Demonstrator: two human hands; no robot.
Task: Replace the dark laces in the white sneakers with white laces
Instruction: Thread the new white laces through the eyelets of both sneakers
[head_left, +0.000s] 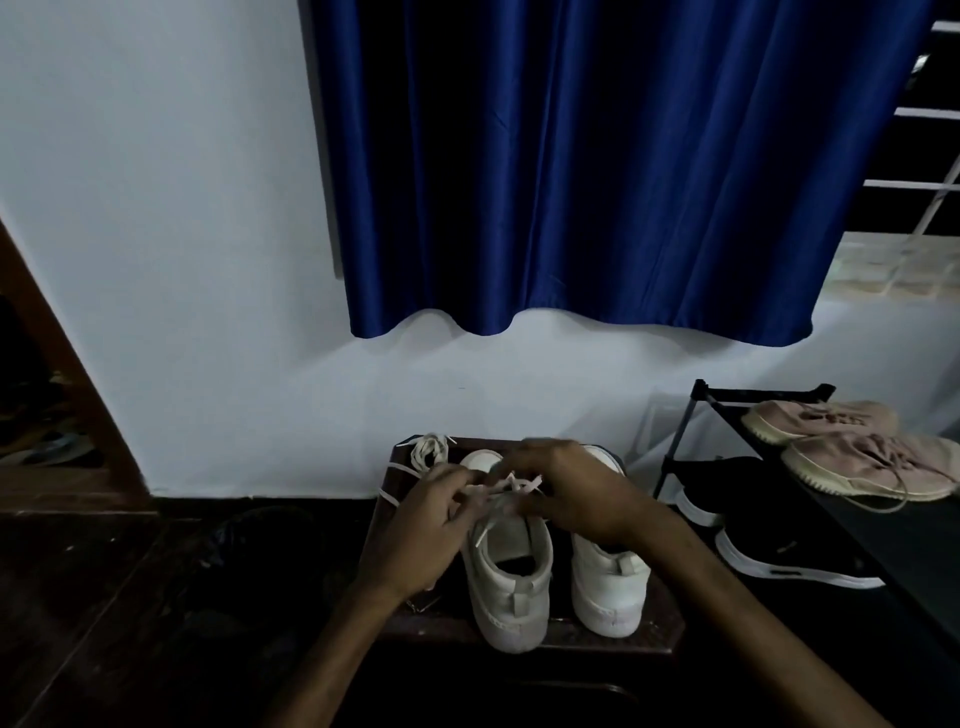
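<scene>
Bench (670, 623) contents, please?
— Two entries in white: left sneaker (511, 571) at the bench's middle, right sneaker (608, 587) just beside it, both upright, heels toward us. One spare lace (428, 449), white, coiled at the bench's far left corner.
— Hands?
— Left hand (431, 525), over the bench's left half: fingers curled, pinching the white lace (511, 486) above the left sneaker's tongue. Right hand (566, 493), reaching across the right sneaker: slightly blurred, fingers curled on the same lace's other end.
— Off the bench?
— Shoe rack (691, 415) to the bench's right: pink shoes (857, 452) on its top shelf, black shoes (779, 561) lower down. Blue curtain (571, 182) on the wall behind the bench.
</scene>
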